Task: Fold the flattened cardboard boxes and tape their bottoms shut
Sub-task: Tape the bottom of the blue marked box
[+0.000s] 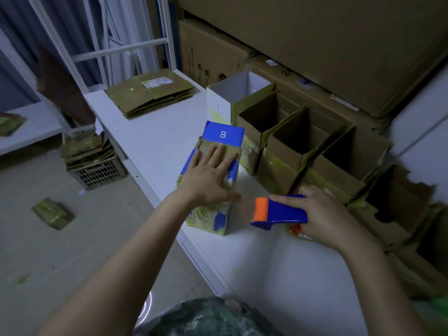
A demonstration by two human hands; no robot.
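A folded box (218, 214) with blue patches and a white "8" stands bottom-up on the white table (157, 141). My left hand (208, 173) presses flat on its closed bottom flaps, fingers spread and straight. Just right of the box, my right hand (322, 214) grips a blue tape dispenser (281, 212) with an orange front, held close to the box's near edge. A stack of flattened boxes (150, 93) lies at the table's far left end.
Several folded open-top boxes (298, 151) stand in a row against the back, with a white one (228, 98) at the far end. Large cartons (315, 44) are stacked behind. On the floor, a crate (97, 173) holds flat boxes, and a loose piece (53, 213) lies nearby.
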